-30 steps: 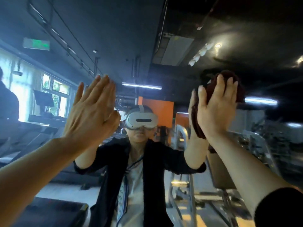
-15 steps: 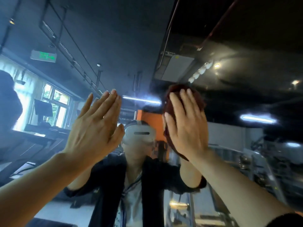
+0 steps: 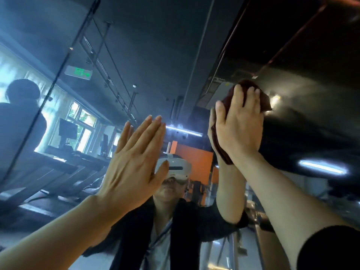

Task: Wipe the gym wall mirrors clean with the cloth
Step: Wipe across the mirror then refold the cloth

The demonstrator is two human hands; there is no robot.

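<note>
Nearest to us are our two forearms, raised toward the glass. Our left hand [image 3: 132,168] is spread flat, fingers straight and close together, palm toward the mirror [image 3: 194,55]; whether it touches the glass or hovers just off it we cannot tell. It holds nothing.

Higher and to the right, our right hand [image 3: 238,129] lies flat on the cloth [image 3: 265,102], fingers straight and slightly parted, thumb out to the side, pressing the cloth against the mirror. The hand does not pinch or curl round it; friction under the palm carries it.

The cloth is dark reddish brown, bunched and folded. Its edges show above the fingertips and below the heel of the hand. We judge it soft, light and limp: it will take the shape of whatever presses it, and it could slide out from under the palm if pressure slackens. The best hold is the one shown, a broad flat palm over the bulk of the folds, with loose corners tucked under the fingers.

The mirror we judge rigid, smooth and slippery, and fragile under a sharp knock, so steady, even pressure suits it better than a hard push.

Farthest, in the reflection, we see a dark ceiling with strip lights, a green exit sign [image 3: 78,72], windows [image 3: 81,129], an orange wall panel [image 3: 191,158] and another person [image 3: 21,114] at left.
</note>
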